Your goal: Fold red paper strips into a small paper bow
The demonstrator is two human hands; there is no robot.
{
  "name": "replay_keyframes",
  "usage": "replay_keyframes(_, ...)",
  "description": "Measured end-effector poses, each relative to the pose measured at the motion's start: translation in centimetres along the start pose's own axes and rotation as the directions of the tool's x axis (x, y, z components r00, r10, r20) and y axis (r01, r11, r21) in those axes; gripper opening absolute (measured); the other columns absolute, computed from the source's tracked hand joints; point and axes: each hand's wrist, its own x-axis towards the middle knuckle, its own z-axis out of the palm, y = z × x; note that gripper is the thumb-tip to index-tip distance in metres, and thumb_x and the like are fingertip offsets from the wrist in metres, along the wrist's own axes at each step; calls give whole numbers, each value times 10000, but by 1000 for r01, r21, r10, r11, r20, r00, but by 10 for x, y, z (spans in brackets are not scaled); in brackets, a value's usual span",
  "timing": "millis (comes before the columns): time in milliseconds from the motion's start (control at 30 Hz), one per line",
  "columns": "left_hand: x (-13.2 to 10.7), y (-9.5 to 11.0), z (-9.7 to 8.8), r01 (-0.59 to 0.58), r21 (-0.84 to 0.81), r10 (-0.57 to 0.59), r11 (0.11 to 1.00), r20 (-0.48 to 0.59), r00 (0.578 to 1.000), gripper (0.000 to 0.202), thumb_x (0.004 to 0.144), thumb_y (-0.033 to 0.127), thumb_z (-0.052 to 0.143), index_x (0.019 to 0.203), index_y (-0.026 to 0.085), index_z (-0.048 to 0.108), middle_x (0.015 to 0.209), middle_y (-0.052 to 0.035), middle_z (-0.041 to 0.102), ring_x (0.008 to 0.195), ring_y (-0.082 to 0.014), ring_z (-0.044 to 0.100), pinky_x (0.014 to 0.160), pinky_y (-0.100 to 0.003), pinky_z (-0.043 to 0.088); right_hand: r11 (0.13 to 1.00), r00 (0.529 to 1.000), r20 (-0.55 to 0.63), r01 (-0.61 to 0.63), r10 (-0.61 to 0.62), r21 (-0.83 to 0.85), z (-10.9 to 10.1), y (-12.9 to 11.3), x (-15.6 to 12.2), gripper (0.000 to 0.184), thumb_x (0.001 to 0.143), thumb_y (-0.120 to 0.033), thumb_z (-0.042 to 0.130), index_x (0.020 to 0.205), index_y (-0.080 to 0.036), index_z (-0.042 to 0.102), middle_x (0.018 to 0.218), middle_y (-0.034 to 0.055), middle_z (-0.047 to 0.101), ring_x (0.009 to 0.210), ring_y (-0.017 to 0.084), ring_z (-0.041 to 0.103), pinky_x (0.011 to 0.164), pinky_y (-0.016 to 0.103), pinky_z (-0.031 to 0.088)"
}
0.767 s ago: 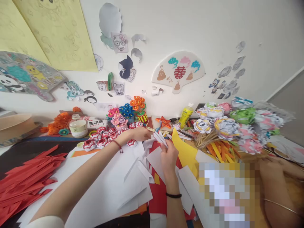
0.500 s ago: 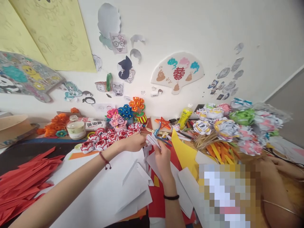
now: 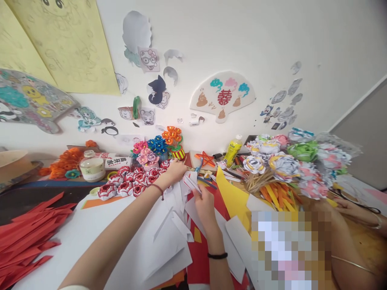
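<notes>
My right hand pinches a folded white paper piece with red lines between thumb and fingers, above the middle of the table. My left hand reaches forward with its fingers bent together, apart from that piece. Whatever its fingertips hold, if anything, is hidden. Beside and under the left wrist stand rows of red-and-white paper flowers. The yellow-and-green striped pot of orange flowers is just beyond the left hand. Loose white sheets lie below both hands, and a red sheet is under the right forearm.
Red paper strips are heaped at left, near a glass jar. A yellow bottle stands at the back. Big paper flowers fill the right, where another person's hand rests; a pixelated patch covers the lower right.
My left hand has moved away from the folded paper, forward and slightly left toward the flower pots. My right hand keeps the paper, which now shows more of its face.
</notes>
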Motion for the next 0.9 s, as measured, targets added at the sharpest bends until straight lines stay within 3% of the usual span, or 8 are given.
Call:
replay_keyframes(300, 22, -11, 7, 3, 9, -5, 1000, 217, 976, 240, 792, 82, 524, 943, 159, 694, 927, -136, 720, 898, -240, 655, 896, -407, 372, 997, 999, -11, -42, 43, 58, -8, -6, 1, 356, 883, -299, 435, 1107, -115, 642, 1065, 164, 675, 949, 267, 622, 774, 325, 471)
replay_keyframes(433, 25, -11, 6, -2, 11, -1, 1000, 289, 957, 253, 815, 88, 535, 1007, 181, 672, 1006, -119, 704, 977, -241, 634, 941, -432, 379, 999, 999, 5, -34, 34, 42, -10, -7, 1, 324, 879, -288, 439, 1068, -126, 648, 1013, 150, 685, 914, 266, 621, 771, 336, 465)
replay_keyframes(600, 32, -9, 7, -5, 47, -13, 999, 380, 925, 282, 900, 297, 552, 1139, 150, 576, 1139, -90, 607, 1007, -210, 598, 879, -422, 491, 999, 1000, 7, -27, 27, 39, -12, -6, 2, 326, 883, -286, 435, 1078, -127, 643, 1015, 145, 683, 926, 270, 612, 777, 347, 463)
replay_keyframes(800, 48, -8, 15, -16, 42, -4, 999, 439, 898, 330, 904, 325, 548, 1186, 154, 539, 1182, -88, 572, 1003, -204, 592, 843, -412, 518, 998, 1000, -4, -28, 28, 60, -14, -4, 3, 311, 882, -283, 441, 1066, -141, 648, 1026, 132, 684, 924, 252, 615, 783, 331, 466)
replay_keyframes(900, 49, -11, 22, -29, -9, 30, 1000, 407, 913, 332, 904, 326, 547, 1187, 152, 539, 1180, -88, 573, 1001, -204, 593, 842, -413, 518, 999, 1000, 7, -14, 14, 44, -15, -5, 2, 302, 889, -283, 431, 1055, -152, 647, 992, 116, 689, 892, 244, 617, 750, 316, 467)
